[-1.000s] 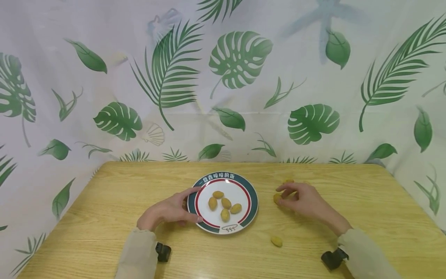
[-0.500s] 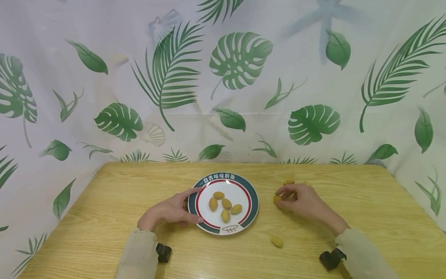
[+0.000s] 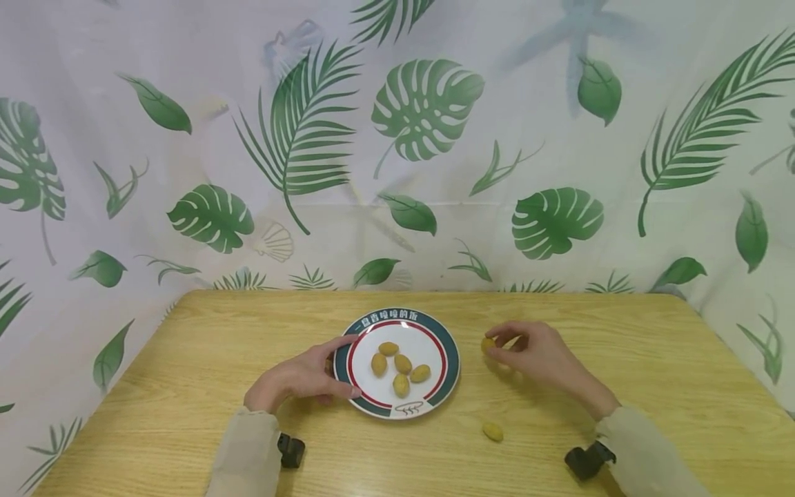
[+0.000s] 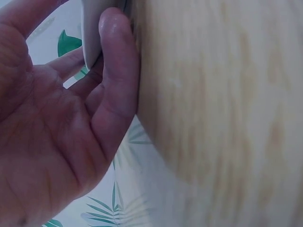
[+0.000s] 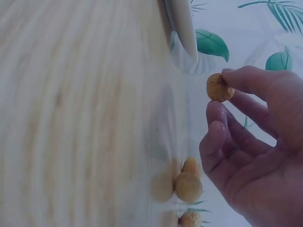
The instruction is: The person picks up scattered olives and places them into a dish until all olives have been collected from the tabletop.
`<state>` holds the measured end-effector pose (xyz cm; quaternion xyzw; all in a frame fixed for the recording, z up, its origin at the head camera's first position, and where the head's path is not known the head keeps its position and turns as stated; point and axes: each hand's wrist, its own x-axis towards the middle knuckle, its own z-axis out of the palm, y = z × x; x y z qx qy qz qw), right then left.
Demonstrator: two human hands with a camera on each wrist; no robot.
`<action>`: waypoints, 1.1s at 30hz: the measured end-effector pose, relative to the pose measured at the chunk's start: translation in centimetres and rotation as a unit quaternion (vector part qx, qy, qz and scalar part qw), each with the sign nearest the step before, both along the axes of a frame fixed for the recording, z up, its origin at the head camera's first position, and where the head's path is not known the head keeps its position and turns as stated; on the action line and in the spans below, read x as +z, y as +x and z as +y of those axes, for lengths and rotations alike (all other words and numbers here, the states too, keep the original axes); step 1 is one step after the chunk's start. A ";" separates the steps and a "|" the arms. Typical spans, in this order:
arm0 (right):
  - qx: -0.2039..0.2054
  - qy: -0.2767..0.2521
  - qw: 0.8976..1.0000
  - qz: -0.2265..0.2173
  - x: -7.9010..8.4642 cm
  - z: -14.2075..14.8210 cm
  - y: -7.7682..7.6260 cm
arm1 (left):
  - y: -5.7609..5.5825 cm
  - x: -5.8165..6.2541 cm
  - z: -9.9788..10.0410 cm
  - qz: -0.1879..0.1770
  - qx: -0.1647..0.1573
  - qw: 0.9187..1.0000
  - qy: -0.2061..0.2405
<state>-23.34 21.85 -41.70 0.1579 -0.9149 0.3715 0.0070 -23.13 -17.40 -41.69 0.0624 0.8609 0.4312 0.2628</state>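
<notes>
A round white plate (image 3: 397, 331) with a dark green rim and a red ring carries several small yellow-brown oval nuts (image 3: 403, 364). My left hand (image 3: 304, 373) grips its left edge, thumb and a finger on the rim; in the left wrist view other fingers reach beneath the plate (image 4: 92, 38). To the right of the plate, my right hand (image 3: 540, 352) pinches one wrinkled nut (image 5: 219, 87) between thumb and fingertips. That nut appears raised off the table in the right wrist view. Closer to me lies a loose nut (image 3: 493, 432).
More nuts (image 5: 188, 187) rest on the table below my right hand in the right wrist view; the head view hides them behind the hand. The wooden table (image 3: 248, 314) ends at a leaf-printed curtain (image 3: 459, 228). A black wrist camera (image 3: 586, 461) sits at my right sleeve.
My right hand has picked up a nut and shifted slightly left with it. A nut seen beyond the fingers earlier is now hidden behind the hand. My left hand stays at the plate.
</notes>
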 end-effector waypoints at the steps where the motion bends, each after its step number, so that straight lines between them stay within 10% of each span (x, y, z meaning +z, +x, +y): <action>1: 0.002 -0.008 1.000 0.004 0.1 -0.1 0.0 | 0.0 0.0 0.0 0.000 0.001 1.000 0.000; 33: 0.043 -0.090 0.995 0.000 0.2 -6.1 -0.8 | -0.2 0.1 -0.2 0.001 -0.018 1.000 0.013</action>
